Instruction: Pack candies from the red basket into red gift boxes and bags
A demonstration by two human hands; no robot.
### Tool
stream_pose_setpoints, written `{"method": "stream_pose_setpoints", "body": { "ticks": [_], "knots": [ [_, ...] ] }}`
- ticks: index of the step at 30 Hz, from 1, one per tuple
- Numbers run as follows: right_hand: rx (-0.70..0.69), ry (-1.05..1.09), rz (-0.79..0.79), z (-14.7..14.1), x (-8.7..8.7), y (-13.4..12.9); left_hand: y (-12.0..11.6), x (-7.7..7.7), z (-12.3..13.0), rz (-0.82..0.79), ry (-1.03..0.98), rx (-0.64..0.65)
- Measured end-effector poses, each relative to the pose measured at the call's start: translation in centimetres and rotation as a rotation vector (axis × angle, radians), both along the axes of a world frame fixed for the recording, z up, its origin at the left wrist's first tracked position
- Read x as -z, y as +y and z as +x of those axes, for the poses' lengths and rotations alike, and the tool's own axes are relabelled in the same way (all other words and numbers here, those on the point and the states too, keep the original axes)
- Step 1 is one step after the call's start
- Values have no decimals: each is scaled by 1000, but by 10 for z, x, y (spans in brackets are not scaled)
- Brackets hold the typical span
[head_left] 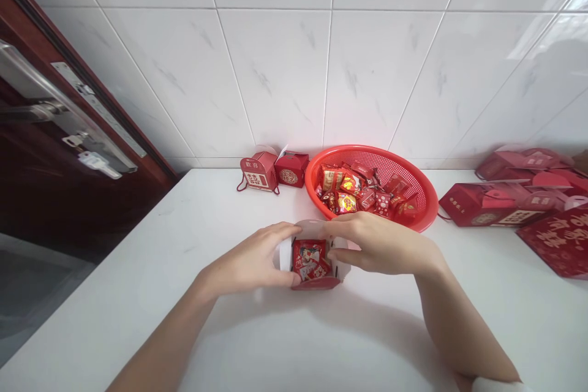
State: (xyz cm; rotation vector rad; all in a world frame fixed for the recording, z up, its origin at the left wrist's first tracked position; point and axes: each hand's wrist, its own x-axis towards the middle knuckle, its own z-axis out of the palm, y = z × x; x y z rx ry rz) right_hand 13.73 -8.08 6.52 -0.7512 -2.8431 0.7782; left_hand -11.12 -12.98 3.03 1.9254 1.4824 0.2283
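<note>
An open red candy box (318, 283) with a white inside stands on the white table in front of me. Red-wrapped candies (309, 256) lie in it, one with a printed figure. My left hand (252, 258) grips the box's left side, thumb at the front edge and fingers at the back. From the right, my right hand (386, 246) has its fingers bent over the right side and back flap, holding the box there. Parts of the right flap are hidden behind its fingers. Just behind the box sits a red plastic basket (427, 193) holding several wrapped candies (351, 184).
Two closed red boxes stand by the tiled wall: one with a cord (260, 173), one darker (293, 168). More red boxes (500, 203) crowd the table's right side. A brown door (59, 135) with keys (98, 162) is at the left, past the table edge.
</note>
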Motion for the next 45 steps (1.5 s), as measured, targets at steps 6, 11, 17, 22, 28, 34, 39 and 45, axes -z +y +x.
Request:
{"method": "stream_pose_setpoints", "body": {
  "ticks": [6,11,17,22,28,34,39,45],
  "knots": [
    [18,67,0,-1,6,9,27,8,-27,-95,-58,-57],
    [46,72,6,-6,11,12,26,-2,-40,-61,10,-150],
    [45,150,28,-14,17,12,27,1,-41,-35,4,-126],
    [91,129,41,-14,19,13,32,5,-40,-24,-32,-158],
    [65,23,-2,-17,22,14,28,7,-39,10,-39,-148],
    [29,-60,-15,-25,24,11,26,9,-34,66,-119,-72],
    [29,-82,-10,-29,27,11,27,8,-29,150,-176,-94],
    [38,-116,4,-29,28,11,31,14,-30,138,-252,-199]
  ]
}}
